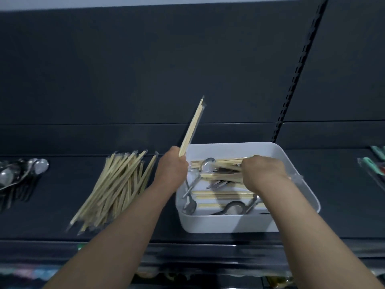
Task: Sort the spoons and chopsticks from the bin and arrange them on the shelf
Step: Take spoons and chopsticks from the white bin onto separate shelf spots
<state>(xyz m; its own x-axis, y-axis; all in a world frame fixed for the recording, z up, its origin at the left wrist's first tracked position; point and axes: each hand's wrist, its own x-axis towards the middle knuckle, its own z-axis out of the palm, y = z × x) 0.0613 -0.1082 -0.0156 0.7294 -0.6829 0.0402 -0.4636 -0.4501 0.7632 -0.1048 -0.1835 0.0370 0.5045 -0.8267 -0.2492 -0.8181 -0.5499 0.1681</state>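
The white bin [218, 225] sat on the dark shelf [62, 215], right of the middle of the frame. Inside it lay loose chopsticks [220, 161] mixed with metal spoons [190, 206]. They were tangled and blurry, so an exact count was not possible; at least three spoon bowls showed.

The right hand [262, 170] was down in the bin, curled around a bunch of those chopsticks. Its fingers were hidden behind the back of the hand, and how many sticks it held could not be seen.

The left hand [171, 163] was at the bin's left edge, closed around one wrapped chopstick pair [192, 126] that pointed up and to the right. The pair's low end was hidden in the fist.

Left of the middle, a big chopstick pile [116, 184] lay on the shelf, too many to count. At the far left edge lay a spoon pile [23, 172], shiny, blurred and partly cut off. At the right edge, some green-handled things [375, 163] were cut off and hard to make out. One slotted rail [300, 65] ran up at the upper right.
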